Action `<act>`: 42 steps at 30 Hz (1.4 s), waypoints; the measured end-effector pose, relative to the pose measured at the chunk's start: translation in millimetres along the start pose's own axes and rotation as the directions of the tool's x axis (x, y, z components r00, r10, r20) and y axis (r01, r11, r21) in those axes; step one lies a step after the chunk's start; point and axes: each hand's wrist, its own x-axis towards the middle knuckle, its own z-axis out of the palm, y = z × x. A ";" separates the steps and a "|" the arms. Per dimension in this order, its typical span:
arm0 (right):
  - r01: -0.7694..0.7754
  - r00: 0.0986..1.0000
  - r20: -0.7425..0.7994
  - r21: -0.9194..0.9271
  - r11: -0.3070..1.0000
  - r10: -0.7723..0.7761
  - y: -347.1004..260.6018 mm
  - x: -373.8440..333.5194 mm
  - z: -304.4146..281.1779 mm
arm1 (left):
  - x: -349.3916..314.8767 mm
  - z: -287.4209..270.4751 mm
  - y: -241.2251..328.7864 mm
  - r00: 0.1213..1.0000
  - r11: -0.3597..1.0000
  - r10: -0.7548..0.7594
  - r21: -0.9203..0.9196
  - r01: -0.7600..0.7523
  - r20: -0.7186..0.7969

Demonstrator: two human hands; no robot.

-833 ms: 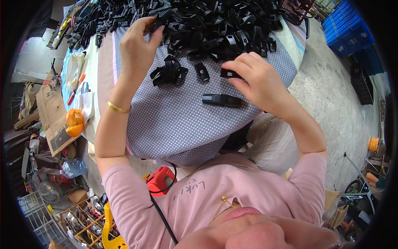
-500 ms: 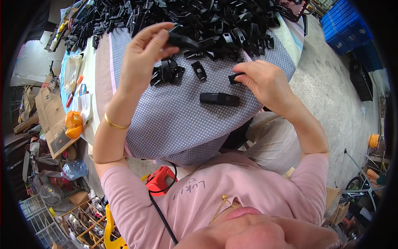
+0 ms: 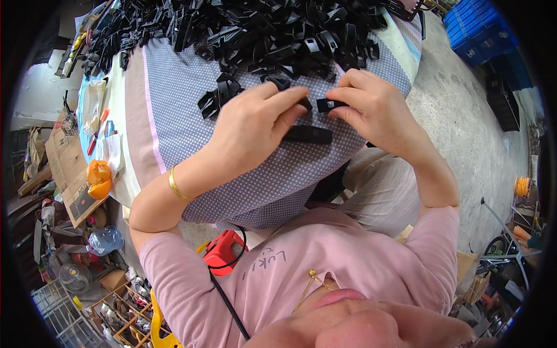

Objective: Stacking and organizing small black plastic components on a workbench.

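My right hand (image 3: 371, 107) is closed, pinching a small black plastic piece (image 3: 331, 105) between thumb and fingertips, just above the cloth-covered table (image 3: 232, 191). Facing it, my left hand (image 3: 252, 127) is closed too, with a black plastic part (image 3: 306, 103) at its fingertips, mostly covered by the fingers. A narrow gap separates the two pieces. Below them a longer black plastic part (image 3: 313, 134) lies on the dotted cloth, its left end behind my left hand. Beyond my left hand sits a small cluster of black parts (image 3: 220, 95).
A large heap of black plastic parts (image 3: 249, 29) covers the table's far side. A peeled orange (image 3: 99, 180) lies by the left edge, near a red-handled tool (image 3: 91, 145). Blue crates (image 3: 478, 32) stand on the floor at far right.
My left hand has come down and right from beside the heap, bringing its black part close to my right hand. My right hand has barely moved.
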 end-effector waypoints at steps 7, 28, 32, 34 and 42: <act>-0.021 1.000 -0.004 0.005 1.000 0.021 10.3 0.2 -5.6 | -1.7 4.3 -11.9 1.000 0.999 0.021 0.028 -0.021 -0.019; 0.088 0.986 -0.142 -0.028 0.996 -0.091 6.3 7.8 1.5 | 0.9 -4.7 -16.8 1.000 1.000 -0.015 -0.018 0.016 0.026; 0.104 0.993 -0.063 0.001 0.995 -0.104 -1.9 2.9 2.0 | -2.3 -10.1 -14.1 0.989 0.976 -0.101 -0.182 0.120 0.108; 0.097 0.994 -0.052 0.002 0.995 -0.096 -3.6 1.7 1.3 | -1.7 -7.7 -16.8 0.992 0.975 -0.085 -0.200 0.102 0.089; 0.093 0.994 -0.050 -0.006 0.996 -0.094 -8.9 7.2 6.2 | 1.7 -4.3 -16.1 0.992 0.969 -0.080 -0.224 0.100 0.096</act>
